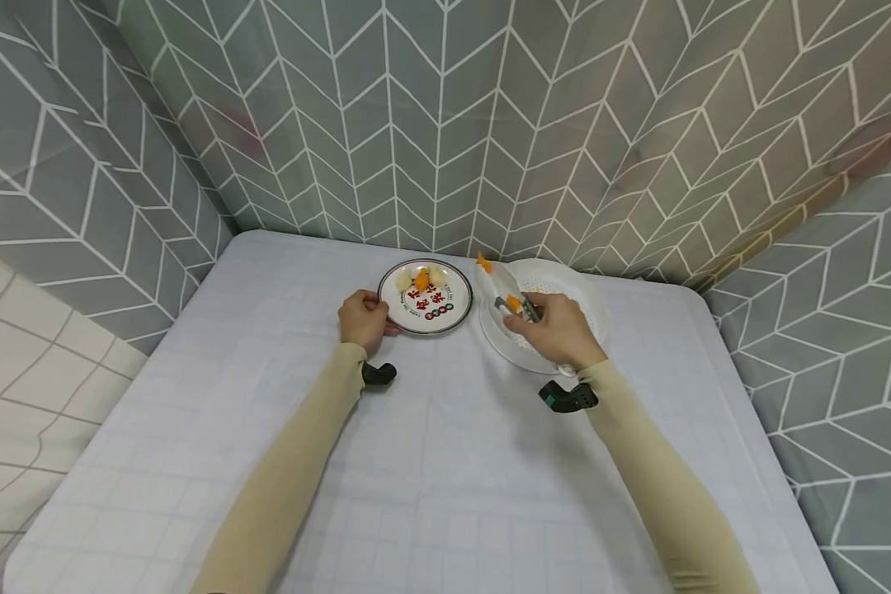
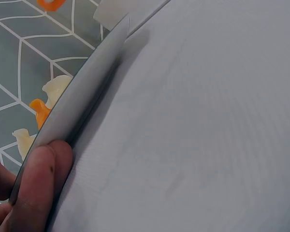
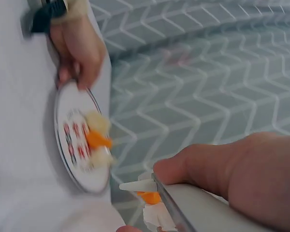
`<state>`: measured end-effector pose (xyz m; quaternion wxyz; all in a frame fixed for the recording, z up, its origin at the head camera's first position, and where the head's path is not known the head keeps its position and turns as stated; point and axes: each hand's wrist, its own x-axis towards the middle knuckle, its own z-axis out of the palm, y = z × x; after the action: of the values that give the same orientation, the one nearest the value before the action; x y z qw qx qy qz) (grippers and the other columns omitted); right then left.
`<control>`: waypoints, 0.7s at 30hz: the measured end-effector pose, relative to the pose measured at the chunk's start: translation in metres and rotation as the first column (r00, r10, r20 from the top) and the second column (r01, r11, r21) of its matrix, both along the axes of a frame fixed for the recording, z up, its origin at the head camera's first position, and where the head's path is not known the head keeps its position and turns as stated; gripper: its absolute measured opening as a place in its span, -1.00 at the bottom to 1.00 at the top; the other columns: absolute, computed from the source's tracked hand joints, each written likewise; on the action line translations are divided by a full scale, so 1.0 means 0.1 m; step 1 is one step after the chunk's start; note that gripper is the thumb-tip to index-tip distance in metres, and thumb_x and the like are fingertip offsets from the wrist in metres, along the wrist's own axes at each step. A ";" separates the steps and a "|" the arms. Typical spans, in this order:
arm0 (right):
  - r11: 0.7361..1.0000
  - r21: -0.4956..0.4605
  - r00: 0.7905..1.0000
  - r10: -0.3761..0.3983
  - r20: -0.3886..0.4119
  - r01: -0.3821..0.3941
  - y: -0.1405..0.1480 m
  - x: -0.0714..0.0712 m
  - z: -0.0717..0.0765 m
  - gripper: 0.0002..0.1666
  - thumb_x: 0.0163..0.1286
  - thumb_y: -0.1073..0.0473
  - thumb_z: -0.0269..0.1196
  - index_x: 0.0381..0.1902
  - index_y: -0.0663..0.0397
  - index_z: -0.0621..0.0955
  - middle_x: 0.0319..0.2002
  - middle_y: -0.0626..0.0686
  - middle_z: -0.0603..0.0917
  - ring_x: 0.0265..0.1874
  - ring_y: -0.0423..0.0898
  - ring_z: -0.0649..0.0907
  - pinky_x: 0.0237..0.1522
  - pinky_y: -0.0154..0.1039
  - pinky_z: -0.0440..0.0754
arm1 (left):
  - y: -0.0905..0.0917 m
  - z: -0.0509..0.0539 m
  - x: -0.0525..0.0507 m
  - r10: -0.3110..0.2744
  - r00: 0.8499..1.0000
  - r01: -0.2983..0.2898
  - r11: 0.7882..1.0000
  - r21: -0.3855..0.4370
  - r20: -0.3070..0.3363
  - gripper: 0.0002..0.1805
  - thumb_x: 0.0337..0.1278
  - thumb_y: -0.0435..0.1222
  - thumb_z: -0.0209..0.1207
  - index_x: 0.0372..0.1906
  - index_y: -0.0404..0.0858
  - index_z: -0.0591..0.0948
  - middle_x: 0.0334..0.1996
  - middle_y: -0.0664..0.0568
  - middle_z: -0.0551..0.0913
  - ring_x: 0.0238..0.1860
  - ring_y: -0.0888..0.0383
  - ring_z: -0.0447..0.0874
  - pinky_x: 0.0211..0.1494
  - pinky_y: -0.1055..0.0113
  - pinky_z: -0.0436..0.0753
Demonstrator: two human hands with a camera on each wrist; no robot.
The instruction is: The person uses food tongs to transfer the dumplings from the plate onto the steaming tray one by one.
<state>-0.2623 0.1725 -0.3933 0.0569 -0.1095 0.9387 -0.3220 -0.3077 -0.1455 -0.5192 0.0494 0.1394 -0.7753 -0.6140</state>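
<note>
The left hand [image 1: 364, 320] has its grip on the left edge of a round white plate [image 1: 460, 309] with dark rim lines and red lettering, above the white-clothed bench [image 1: 416, 462]. Near the plate's far edge sit an orange piece [image 1: 421, 280] and two pale pieces [image 1: 404, 282] [image 1: 436, 277], one on either side. The right hand's grip is clasped around a slim tong-like tool [image 1: 532, 308], held over a white perforated colander [image 1: 560, 279] just right of the plate. Another orange bit [image 1: 515, 304] shows by the tool's tips; whether they pinch it, I cannot tell. A grey chevron-patterned curtain [image 1: 453, 140] hangs behind.
</note>
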 end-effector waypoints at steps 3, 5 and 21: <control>0.999 0.018 0.999 -0.045 0.004 0.045 0.22 -0.02 0.04 -0.22 0.48 -0.11 0.32 0.45 0.29 0.52 -0.05 0.26 0.78 -0.22 0.04 0.68 -0.29 -0.27 0.61 | 0.00 0.01 0.01 -0.003 1.000 0.003 1.000 0.000 0.002 -0.66 0.48 -0.42 0.07 0.23 -0.50 0.51 -0.23 -0.20 0.56 -0.64 0.23 0.72 -0.47 0.36 0.84; 0.996 0.036 0.997 -0.078 0.001 0.078 0.34 -0.02 0.07 -0.21 0.48 -0.13 0.31 0.46 0.30 0.51 -0.01 0.29 0.77 -0.20 0.07 0.68 -0.31 -0.27 0.61 | 0.00 0.01 0.02 -0.004 1.000 0.004 1.000 -0.001 0.003 -0.66 0.49 -0.42 0.07 0.23 -0.50 0.51 -0.23 -0.19 0.55 -0.64 0.23 0.72 -0.46 0.36 0.84; 0.967 0.196 0.983 -0.178 0.053 0.164 0.96 0.05 -0.06 -0.33 0.45 -0.13 0.31 0.22 0.34 0.63 -0.45 0.08 0.62 -0.44 0.01 0.59 -0.50 -0.26 0.50 | 0.01 -0.01 0.00 0.000 1.000 0.001 1.000 -0.026 0.007 -0.65 0.49 -0.42 0.06 0.25 -0.49 0.51 -0.23 -0.19 0.56 -0.64 0.24 0.71 -0.46 0.37 0.84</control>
<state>-0.2574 0.2690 -0.3996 0.0721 -0.0106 0.9685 -0.2380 -0.3079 -0.1449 -0.5198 0.0485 0.1406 -0.7836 -0.6033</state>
